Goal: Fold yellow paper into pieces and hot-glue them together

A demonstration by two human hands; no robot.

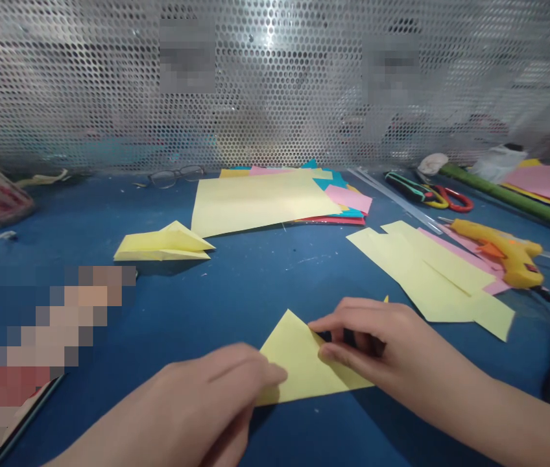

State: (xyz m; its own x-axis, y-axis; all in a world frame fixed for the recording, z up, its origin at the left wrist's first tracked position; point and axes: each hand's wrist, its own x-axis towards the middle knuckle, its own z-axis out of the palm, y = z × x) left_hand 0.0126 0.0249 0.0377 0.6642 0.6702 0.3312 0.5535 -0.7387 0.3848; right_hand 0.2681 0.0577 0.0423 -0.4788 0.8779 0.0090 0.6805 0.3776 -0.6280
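Note:
A folded sheet of pale yellow paper (299,363) lies on the blue table in front of me, its pointed top facing away. My left hand (216,389) grips its left corner, fingers pressed together on top and the thumb mostly hidden. At the right slanted edge, my right hand (377,337) pinches the paper between thumb and forefinger, the other fingers curled. A small yellow tip shows behind the right hand; what it belongs to is hidden. Farther left sits another folded yellow paper piece (163,245) with two points toward the right.
A pale yellow sheet (260,201) tops a stack of coloured paper. Cut yellow pieces (430,272) lie right, beside a yellow glue gun (503,250) with its cord. Scissors (454,199), a green stem (513,198) and glasses (175,176) are farther back, before a perforated metal panel (275,84).

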